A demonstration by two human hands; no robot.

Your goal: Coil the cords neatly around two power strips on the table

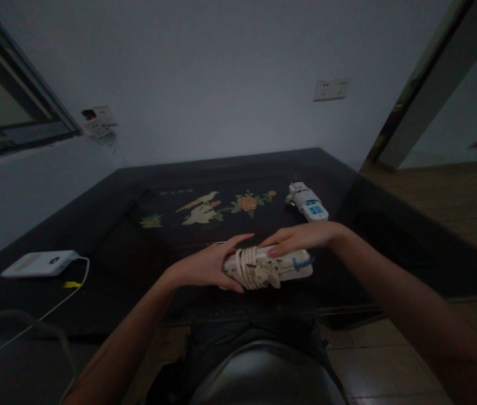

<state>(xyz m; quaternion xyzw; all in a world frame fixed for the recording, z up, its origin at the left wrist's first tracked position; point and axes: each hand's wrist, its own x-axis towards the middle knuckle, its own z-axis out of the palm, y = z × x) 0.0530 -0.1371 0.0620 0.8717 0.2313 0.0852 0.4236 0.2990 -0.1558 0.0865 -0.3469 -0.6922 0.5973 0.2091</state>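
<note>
A white power strip point(302, 270), wound round with several turns of off-white cord, is held in front of me near the table's front edge. A small blue piece shows at its right end. My left hand point(210, 264) grips the left end, with its thumb on the near side and its fingers on the far side. Across the top and back of the strip lies my right hand point(301, 239), thumb on the upper face, the other fingers mostly hidden behind. Whether the strip touches the tabletop I cannot tell.
The dark table point(171, 180) bears a painted bird and flowers. Beyond my right hand lies a second power strip point(314, 211) with blue sockets and wound cord. A white power bank point(40, 264) with a trailing cable point(53, 311) is at left. Wall sockets point(332, 89) sit behind.
</note>
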